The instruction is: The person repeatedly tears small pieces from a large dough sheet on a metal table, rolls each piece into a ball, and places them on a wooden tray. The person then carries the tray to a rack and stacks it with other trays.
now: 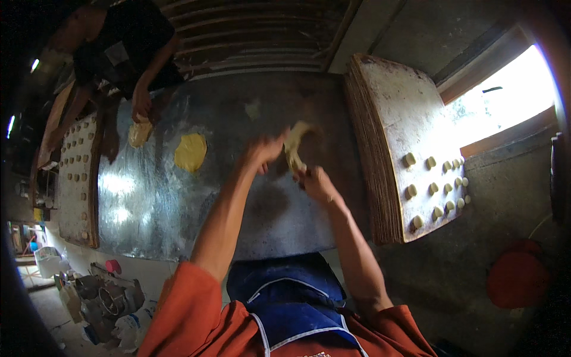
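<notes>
A pale, curved strip of dough (292, 150) is between my hands over the dark metal worktop (285, 232), its far end smeared by motion. The near end is gripped in the closed fingers of my right hand (319, 183). On the strip's left side, my left hand (266, 152) is closed against it, though blur softens the fingertips. Farther left on the worktop lies a flattened yellow piece of dough (190, 152), apart from both hands.
A co-worker's hand (141, 106) touches another dough piece (140, 133) at the far left. To my right, a stack of boards (389, 107) carries several small dough pieces (432, 189) on top. Another board (70, 196) with dough pieces stands left. A red round object (518, 275) is at lower right.
</notes>
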Motion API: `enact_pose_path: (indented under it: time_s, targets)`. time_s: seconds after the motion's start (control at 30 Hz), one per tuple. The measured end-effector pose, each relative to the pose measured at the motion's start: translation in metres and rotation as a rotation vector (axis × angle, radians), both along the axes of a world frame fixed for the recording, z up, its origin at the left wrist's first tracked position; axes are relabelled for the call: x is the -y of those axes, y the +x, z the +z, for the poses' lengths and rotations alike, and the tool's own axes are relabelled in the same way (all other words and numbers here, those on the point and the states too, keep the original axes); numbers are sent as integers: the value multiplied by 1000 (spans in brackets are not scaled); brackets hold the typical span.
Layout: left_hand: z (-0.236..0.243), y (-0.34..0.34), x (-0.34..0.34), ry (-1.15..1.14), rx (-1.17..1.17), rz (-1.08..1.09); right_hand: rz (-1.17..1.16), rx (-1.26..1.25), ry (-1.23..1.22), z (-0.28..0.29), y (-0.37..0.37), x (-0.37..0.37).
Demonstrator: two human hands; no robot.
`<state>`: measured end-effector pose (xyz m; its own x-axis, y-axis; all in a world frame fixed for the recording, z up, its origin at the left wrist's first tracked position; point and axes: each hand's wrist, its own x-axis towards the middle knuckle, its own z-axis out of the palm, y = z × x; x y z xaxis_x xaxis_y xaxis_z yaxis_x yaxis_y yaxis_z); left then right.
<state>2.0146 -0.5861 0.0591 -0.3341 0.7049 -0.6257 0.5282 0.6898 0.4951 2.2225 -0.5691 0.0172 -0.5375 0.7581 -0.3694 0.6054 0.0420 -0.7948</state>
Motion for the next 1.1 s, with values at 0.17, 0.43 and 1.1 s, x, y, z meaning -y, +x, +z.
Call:
enact_pose_path:
  time_s: [0.17, 0.43, 1.1]
  targets:
    - [-76, 64, 80, 209, 840, 369, 17, -83, -4, -35, 11, 61]
    - [-115, 104, 61, 208, 1586, 1166, 410, -137, 189, 49, 57, 79]
    - [9, 129, 164, 895, 362, -295, 579, -639, 183, -52, -92, 56]
